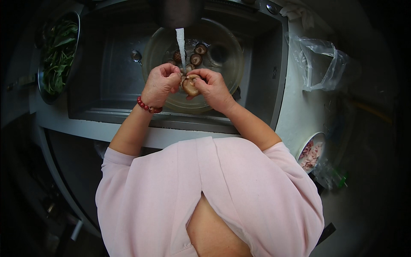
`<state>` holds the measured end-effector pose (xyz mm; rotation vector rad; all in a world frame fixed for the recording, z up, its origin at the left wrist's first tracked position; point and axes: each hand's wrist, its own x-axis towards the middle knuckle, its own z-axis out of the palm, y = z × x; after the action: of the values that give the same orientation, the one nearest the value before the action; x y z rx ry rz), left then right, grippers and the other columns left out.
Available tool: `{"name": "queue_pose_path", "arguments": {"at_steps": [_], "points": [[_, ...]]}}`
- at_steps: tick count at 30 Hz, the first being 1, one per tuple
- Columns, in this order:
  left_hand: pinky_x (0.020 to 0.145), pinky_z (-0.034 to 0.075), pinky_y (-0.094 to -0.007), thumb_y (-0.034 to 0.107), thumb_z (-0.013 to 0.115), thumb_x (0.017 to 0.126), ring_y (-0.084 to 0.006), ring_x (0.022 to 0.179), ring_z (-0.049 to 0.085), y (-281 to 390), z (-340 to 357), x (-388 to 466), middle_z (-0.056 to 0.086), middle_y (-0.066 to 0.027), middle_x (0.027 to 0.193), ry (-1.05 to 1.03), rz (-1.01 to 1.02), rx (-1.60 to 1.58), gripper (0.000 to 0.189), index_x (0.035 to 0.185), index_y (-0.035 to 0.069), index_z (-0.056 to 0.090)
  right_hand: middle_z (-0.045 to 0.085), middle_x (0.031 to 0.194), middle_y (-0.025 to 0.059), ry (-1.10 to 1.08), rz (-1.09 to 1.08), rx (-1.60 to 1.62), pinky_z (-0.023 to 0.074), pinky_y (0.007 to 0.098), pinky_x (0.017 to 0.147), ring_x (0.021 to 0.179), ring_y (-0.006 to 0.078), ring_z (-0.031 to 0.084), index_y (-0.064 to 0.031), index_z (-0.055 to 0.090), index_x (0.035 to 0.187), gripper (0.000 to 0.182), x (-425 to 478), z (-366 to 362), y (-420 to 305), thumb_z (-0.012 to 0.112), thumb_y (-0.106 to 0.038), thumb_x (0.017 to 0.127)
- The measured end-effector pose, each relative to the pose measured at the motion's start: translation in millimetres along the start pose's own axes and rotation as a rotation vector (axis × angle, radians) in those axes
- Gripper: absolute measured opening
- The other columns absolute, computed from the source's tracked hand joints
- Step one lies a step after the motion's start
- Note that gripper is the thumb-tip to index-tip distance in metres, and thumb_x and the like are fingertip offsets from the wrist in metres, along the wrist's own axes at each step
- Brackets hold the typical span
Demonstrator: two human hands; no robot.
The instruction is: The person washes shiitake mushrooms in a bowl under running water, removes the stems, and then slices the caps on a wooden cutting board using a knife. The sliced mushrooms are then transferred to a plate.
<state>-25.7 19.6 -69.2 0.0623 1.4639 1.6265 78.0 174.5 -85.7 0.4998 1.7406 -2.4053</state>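
Observation:
My right hand [211, 86] grips a brown shiitake mushroom [190, 88], its pale underside partly facing up. Close beside it, my left hand [162, 81] has its thumb and fingertips drawn together; whether a small piece is between them is hidden. A red bead bracelet [145, 106] circles that wrist. Both hands are over a large translucent bowl [236, 48] standing in the sink. Several more shiitake mushrooms [196, 59] lie in the bowl beyond my fingers. A stream of water [180, 41] falls among them from the faucet [178, 13].
The dark sink [112, 64] surrounds the bowl, with a drain fitting [136, 56] at left. A metal basin of leafy greens [59, 59] stands on the left counter. To the right are a clear plastic bag [321, 64] and a white bowl of raw meat [310, 154].

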Motion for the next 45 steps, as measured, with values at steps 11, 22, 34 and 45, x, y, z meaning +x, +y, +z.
{"name": "queue_pose_path", "arguments": {"at_steps": [11,22,34,45], "points": [[0.058,0.049,-0.0235,-0.001,0.06,0.081,-0.0108,0.065,0.06,-2.8,6.5,-8.5,0.066,-0.0072,0.078,0.085,0.195,0.419,0.011,0.089,-0.001,0.066,0.061,0.091,0.0124,0.134,-0.31,-0.519,0.0534,0.029,0.071,0.083,0.0189,0.063,0.0046,0.061,0.102,0.019,-1.7,3.5,1.6,0.055,-0.002,0.085],[0.065,0.052,-0.0325,0.001,0.067,0.073,-0.0273,0.074,0.066,-9.5,14.9,-7.5,0.066,-0.0173,0.084,0.117,0.577,0.982,0.017,0.09,-0.002,0.066,0.055,0.086,0.0186,0.152,-0.64,-0.892,0.0506,0.0435,0.069,0.081,0.0378,0.057,0.0005,0.055,0.094,0.016,-1.3,10.1,4.8,0.058,0.0,0.078],[0.06,0.049,-0.0373,0.004,0.064,0.071,-0.0323,0.065,0.061,-21.5,15.5,3.7,0.059,-0.0202,0.073,0.094,0.546,1.145,0.01,0.076,-0.003,0.059,0.058,0.084,0.0171,0.074,-0.719,-0.805,0.0497,0.0427,0.07,0.08,0.0362,0.057,0.0008,0.057,0.089,0.012,-0.7,5.7,8.9,0.058,0.001,0.077],[0.051,0.04,-0.0217,0.005,0.059,0.083,-0.0093,0.056,0.051,-5.4,-0.1,-2.0,0.057,-0.0008,0.068,-0.03,-0.04,-0.004,0.004,0.082,0.005,0.055,0.062,0.089,0.0126,0.139,-0.335,-0.521,0.0497,0.0299,0.072,0.08,0.0209,0.061,0.0025,0.062,0.101,0.02,-2.2,-3.3,1.7,0.056,-0.002,0.083]]}}
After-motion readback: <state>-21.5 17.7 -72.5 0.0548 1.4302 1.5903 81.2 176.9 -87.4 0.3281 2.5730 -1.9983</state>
